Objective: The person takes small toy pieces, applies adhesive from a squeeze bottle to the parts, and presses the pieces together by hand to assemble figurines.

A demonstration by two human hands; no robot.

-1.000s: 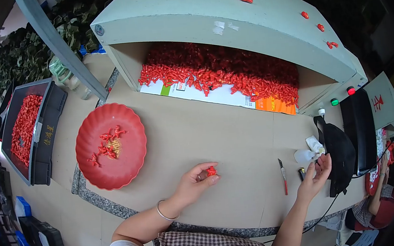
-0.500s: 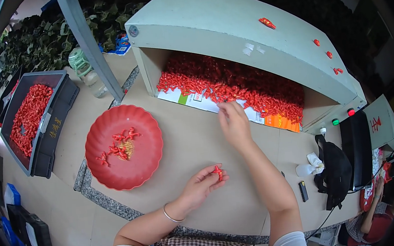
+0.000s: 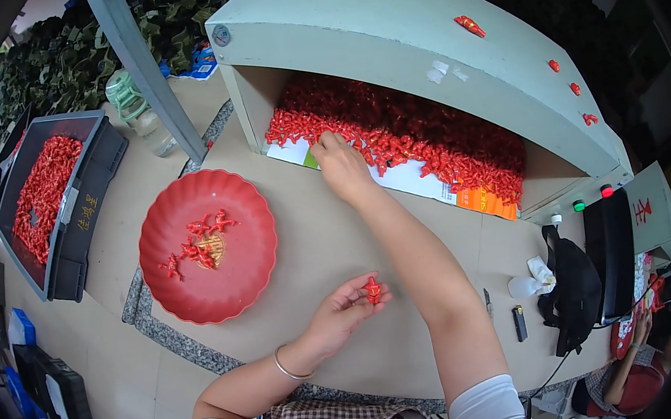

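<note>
Over the near middle of the table, my left hand (image 3: 348, 310) holds a small red toy figure (image 3: 373, 290) with yellow marks between thumb and fingers. My right hand (image 3: 343, 168) reaches to the front edge of a heap of small red plastic pieces (image 3: 394, 142), inside a pale green open-fronted cabinet (image 3: 316, 27). Its fingers are bent together against the heap, and their tips are hidden, so what they pinch does not show. Left of my hands stands a red scalloped bowl (image 3: 254, 255) with several red figures (image 3: 200, 248) in it.
A grey crate (image 3: 68, 229) of red pieces stands at the far left, near a glass jar (image 3: 154, 134) and a metal post (image 3: 145, 74). On the right are a black bag (image 3: 577, 290), a white bottle (image 3: 523, 286) and a lighter (image 3: 519, 323). Another person's hand (image 3: 642, 328) shows beyond.
My right hand has moved left and farther away along the front of the heap. My left hand keeps its place, the red figure now turned more face up.
</note>
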